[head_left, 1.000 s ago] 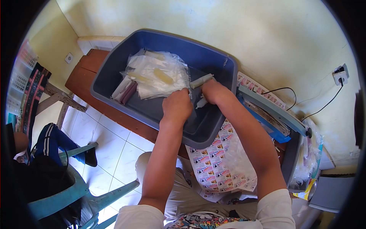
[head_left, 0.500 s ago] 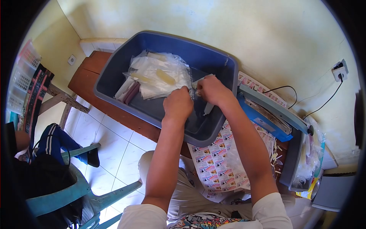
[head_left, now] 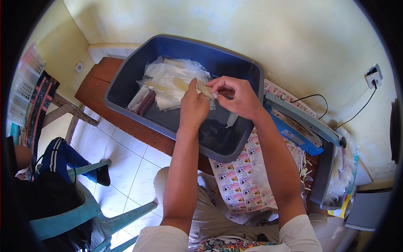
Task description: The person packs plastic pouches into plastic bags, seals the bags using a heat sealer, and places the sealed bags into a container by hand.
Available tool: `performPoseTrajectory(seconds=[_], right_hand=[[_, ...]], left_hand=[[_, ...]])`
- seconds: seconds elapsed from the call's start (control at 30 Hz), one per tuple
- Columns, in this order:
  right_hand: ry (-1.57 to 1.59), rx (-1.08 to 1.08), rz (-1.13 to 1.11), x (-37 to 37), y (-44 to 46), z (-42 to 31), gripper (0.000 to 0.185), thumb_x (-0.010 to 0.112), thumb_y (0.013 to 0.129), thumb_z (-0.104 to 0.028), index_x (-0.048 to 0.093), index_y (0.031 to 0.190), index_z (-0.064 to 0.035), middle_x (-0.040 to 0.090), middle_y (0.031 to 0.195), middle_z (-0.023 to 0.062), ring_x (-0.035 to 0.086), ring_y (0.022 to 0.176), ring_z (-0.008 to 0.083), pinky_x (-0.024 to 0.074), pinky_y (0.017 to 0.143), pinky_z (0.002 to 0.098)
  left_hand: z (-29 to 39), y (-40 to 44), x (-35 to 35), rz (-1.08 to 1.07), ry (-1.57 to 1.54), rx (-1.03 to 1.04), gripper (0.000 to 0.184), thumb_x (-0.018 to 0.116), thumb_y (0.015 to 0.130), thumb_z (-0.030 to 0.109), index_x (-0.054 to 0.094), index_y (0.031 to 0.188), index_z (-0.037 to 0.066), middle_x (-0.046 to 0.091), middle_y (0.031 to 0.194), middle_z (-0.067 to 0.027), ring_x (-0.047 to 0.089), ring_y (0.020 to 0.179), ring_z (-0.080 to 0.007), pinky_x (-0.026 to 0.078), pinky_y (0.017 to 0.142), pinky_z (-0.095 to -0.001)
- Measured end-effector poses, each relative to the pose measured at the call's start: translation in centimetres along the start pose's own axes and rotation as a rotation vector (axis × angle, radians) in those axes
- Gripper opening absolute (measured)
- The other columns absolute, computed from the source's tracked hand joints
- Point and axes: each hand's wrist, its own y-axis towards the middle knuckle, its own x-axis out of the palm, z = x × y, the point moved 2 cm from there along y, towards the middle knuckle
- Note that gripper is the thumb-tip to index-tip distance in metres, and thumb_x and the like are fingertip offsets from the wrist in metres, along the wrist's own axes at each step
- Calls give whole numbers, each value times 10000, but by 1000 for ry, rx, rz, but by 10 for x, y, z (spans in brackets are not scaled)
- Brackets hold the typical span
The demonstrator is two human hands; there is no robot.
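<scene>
Over a dark grey plastic tub (head_left: 218, 143), my two hands hold a pale yellowish filled plastic tube (head_left: 204, 89). My left hand (head_left: 194, 108) is closed round its body, thumb pointing up. With bent fingers, my right hand (head_left: 239, 95) pinches the tube's gathered plastic end. Behind my left hand lies a heap of clear plastic bags (head_left: 172, 69), with another yellowish tube (head_left: 180, 83) on top. A purple tube (head_left: 147, 103) and a whitish tube (head_left: 137, 97) rest at the tub's left side. Below my right hand, one more pale tube (head_left: 231, 119) lies near the right wall.
The tub stands on a brown wooden bench (head_left: 98, 82) against the wall. To the right are a blue bag sealer (head_left: 304, 140), printed label sheets (head_left: 237, 180) and a grey bin (head_left: 323, 189) of plastic bags. A person sits on a green chair (head_left: 63, 220) at left.
My right hand has lifted from the tub's right side and moved left to my left hand. A yellowish tube now shows between both hands.
</scene>
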Motion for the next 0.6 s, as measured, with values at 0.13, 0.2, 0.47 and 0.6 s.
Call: performPoseTrajectory(seconds=[0.13,0.2,0.47,0.6], right_hand=[[172,-13,52,1,-17,-4,121,655,927,48,691,1042,36,751,1248,133,720,1096,148,610,970,318],[198,-1,156,-1,-27,0,133,625,963,49,663,1089,31,733,1271,146,708,1094,144,599,938,313],[161,139,293,-5,-55,-16,287,720,994,-140,652,1219,24,752,1187,154,749,1019,177,585,858,324],[-336,73,347,-8,-81,-47,399,791,963,-188,703,1314,-20,788,1149,171,778,1003,244,591,879,359]], left_hand=[[24,-4,-15,-159,-711,-236,621,534,982,69,451,1592,-16,677,1291,-187,700,1181,-315,625,935,-445],[26,-6,-14,-149,-818,-228,609,531,987,71,446,1580,-37,655,1300,-163,688,1181,-294,637,932,-431],[23,-14,0,-214,-798,-168,493,804,984,143,571,1350,-91,672,1162,-180,743,984,-222,664,843,-326],[58,-41,0,-176,-783,-91,397,809,965,97,614,1257,-90,701,1087,-159,756,905,-197,654,763,-302]])
